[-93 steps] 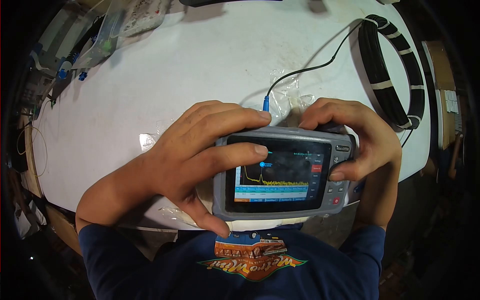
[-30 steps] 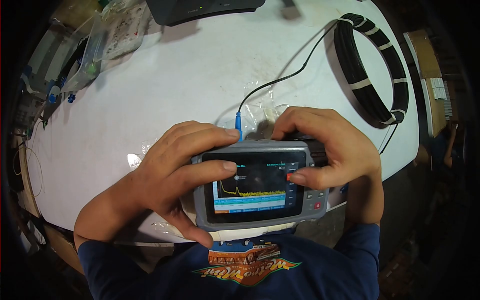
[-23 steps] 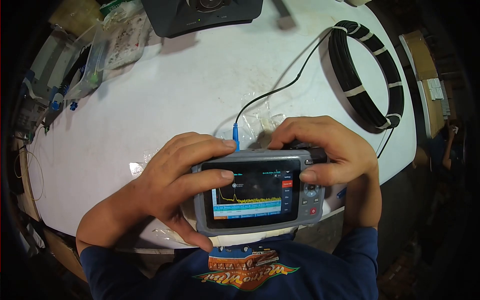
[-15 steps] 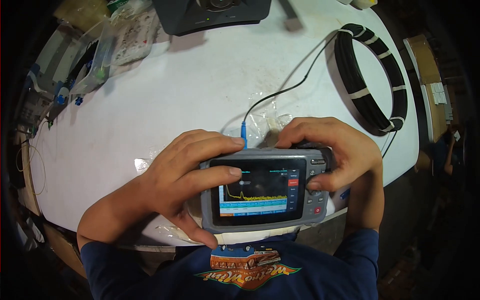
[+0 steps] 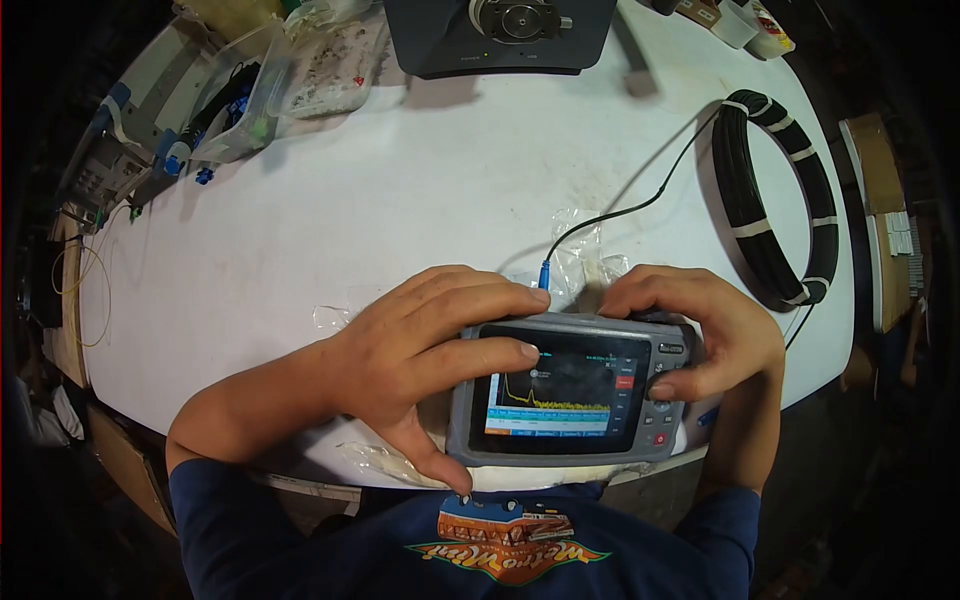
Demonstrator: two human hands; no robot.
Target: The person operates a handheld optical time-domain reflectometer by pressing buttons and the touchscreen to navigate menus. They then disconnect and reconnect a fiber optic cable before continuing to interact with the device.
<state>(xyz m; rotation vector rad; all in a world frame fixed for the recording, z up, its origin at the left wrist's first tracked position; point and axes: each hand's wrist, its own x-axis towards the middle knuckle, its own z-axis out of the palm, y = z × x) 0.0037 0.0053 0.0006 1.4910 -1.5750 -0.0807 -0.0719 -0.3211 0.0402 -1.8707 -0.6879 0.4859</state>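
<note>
"Watching remotely through the head camera, twelve being straight out from the body: what do I have nearest?"

"At six, the printed front of a dark blue shirt (image 5: 500,545). Just past it, by the near edge of the white table (image 5: 300,220), is the handheld tester (image 5: 560,400), long axis roughly nine to three, screen (image 5: 590,372) facing me. Resting or held up, I cannot tell."

"And the hands I'm following?"

"Both are at it. From the left hand (image 5: 420,345) the tester lies toward three. Those fingers are spread: index tip over the screen's upper left, another tip at the far edge, thumb by the near-left corner. Whether they grip or press, I cannot tell."

"Which hand is nearer the keys?"

"The right hand (image 5: 715,335); from it the tester lies between eight and nine. Its fingers curl over the far edge and its thumb bends onto the front, clasping that corner. The thumb tip is right at the button pad (image 5: 664,416); I can't see whether it presses. That's the relation I'd watch."

"Farther out?"

"A blue connector (image 5: 545,275) at the far edge, near twelve. Its black lead (image 5: 660,191) runs to the cable coil (image 5: 738,170), well apart, about half past one. Beyond, just before twelve, a black box (image 5: 500,50)."
</note>
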